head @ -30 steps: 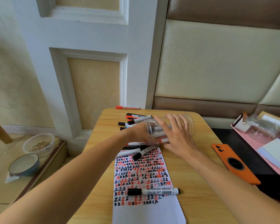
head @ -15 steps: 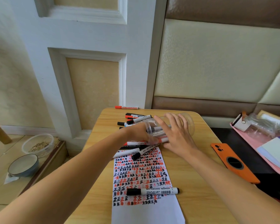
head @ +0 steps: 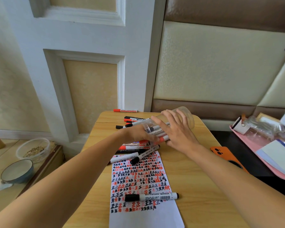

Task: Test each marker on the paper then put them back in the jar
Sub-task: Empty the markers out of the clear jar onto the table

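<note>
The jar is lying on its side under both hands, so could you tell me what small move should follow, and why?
Probably tip the jar upright with the right hand: several markers already sit inside, while others still lie loose on the table.

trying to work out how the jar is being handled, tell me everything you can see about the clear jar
The jar is a clear, slightly cloudy cylinder that looks like plastic, lying on its side over the wooden table, mouth toward the left, base toward the padded wall. Several whiteboard markers lie inside, some with red ends. The right hand lies across its body, fingers spread over the top; the left hand is at its mouth. No lid is visible.
</note>
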